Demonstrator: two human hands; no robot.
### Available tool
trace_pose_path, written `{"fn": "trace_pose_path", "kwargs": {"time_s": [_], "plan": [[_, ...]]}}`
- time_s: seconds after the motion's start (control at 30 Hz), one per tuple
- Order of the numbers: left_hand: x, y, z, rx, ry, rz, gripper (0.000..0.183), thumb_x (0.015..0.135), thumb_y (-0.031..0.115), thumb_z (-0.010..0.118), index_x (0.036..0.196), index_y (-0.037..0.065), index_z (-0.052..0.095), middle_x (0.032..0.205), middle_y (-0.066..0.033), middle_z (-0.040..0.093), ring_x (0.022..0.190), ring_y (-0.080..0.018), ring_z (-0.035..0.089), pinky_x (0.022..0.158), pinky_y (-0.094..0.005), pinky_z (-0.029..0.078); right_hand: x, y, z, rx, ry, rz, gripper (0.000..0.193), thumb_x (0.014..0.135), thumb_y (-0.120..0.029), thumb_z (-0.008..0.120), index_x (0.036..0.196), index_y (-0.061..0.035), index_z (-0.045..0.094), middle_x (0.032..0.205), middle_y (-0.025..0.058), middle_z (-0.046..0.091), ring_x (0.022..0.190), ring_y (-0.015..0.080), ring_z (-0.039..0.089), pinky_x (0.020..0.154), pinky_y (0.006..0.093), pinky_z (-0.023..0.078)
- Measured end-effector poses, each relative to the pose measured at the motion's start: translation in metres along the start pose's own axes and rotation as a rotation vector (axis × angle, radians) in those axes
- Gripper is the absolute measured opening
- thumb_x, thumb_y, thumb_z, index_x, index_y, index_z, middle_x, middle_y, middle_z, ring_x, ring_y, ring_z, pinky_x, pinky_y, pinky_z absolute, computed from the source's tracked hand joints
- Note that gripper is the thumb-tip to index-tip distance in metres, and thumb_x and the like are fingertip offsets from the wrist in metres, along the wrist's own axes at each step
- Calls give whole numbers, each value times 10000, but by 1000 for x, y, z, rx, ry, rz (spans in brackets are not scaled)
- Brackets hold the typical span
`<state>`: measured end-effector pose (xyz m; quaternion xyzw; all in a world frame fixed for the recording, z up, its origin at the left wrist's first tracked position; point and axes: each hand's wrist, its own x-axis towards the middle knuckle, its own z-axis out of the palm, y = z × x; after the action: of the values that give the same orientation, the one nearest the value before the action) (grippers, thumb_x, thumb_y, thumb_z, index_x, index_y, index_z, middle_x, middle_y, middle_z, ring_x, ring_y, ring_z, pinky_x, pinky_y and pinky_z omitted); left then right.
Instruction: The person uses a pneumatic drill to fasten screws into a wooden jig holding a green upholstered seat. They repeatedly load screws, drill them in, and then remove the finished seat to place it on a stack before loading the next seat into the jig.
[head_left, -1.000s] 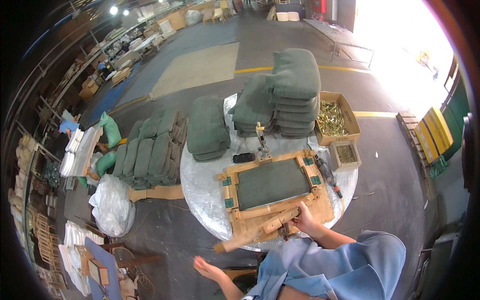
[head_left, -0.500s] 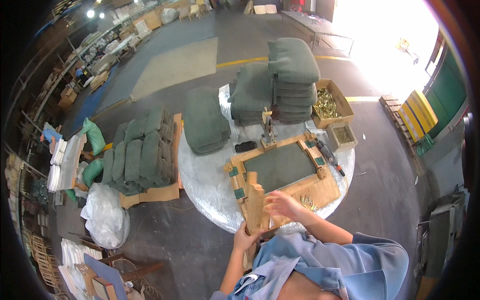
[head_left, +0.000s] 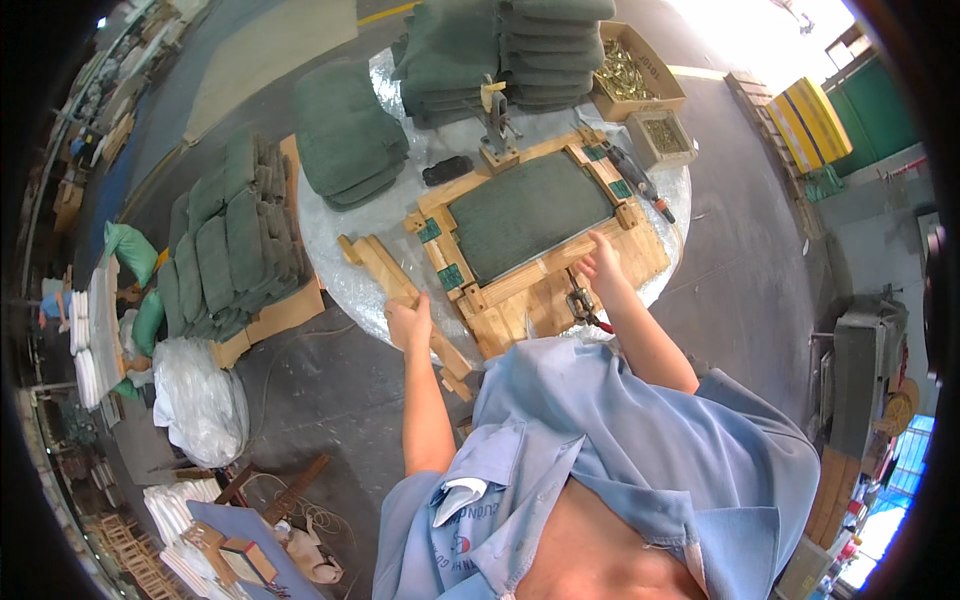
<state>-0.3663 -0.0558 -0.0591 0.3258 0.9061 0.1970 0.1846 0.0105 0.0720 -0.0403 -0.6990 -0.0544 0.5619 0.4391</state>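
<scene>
My left hand [head_left: 408, 322] is wrapped around a long wooden bar [head_left: 385, 268] with short cross blocks at its ends. The bar slants over the near-left edge of the round table. My right hand [head_left: 600, 265] has its fingers extended at the front rail of a wooden frame jig [head_left: 540, 262]; whether they touch the rail I cannot tell. Inside the jig lies a dark green fabric pad [head_left: 530, 215]. A metal toggle clamp [head_left: 580, 303] with a red handle tip sits just below my right hand, partly hidden. Another toggle clamp [head_left: 498, 128] stands on the jig's far side.
Stacks of green pads [head_left: 350, 130] cover the back of the foil-covered table [head_left: 335, 225]. A carton of brass-coloured fittings [head_left: 625, 75], a smaller box [head_left: 660, 138], a power tool [head_left: 640, 180] and a black object [head_left: 447, 170] surround the jig. More pads [head_left: 230, 240] are piled on the left.
The wooden bar has moved from upright in front of me to lying slanted on the left, in my left hand. My right hand has moved right, away from it. The view has shifted nearer.
</scene>
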Motion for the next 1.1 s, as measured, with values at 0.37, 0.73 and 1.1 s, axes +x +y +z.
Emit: {"fn": "trace_pose_path", "kwargs": {"time_s": [0.37,0.73,1.1], "plan": [[-6,-13,36,65,-6,67,854,891,528,748,1448,-30,420,1340,-213,506,1284,-404,501,975,-543,548,-16,17,-9,-1292,-234,-1518,200,903,-229,672,1075,-128,685,1110,78,691,1095,313,661,934,460,539],[-8,-8,25,21,-30,30,862,881,627,750,1378,-25,481,1347,-224,506,1302,-416,492,1033,-537,506,-5,-3,0,-1387,-318,-967,322,941,-358,727,1144,-112,685,1206,77,672,1179,279,630,965,443,515],[-9,-18,14,-17,-59,52,868,877,611,761,1386,-38,491,1363,-246,512,1330,-433,484,1065,-539,476,58,-18,72,139,27,263,1057,793,-406,906,1623,-73,343,1666,223,344,1478,397,413,1222,522,340]]}}
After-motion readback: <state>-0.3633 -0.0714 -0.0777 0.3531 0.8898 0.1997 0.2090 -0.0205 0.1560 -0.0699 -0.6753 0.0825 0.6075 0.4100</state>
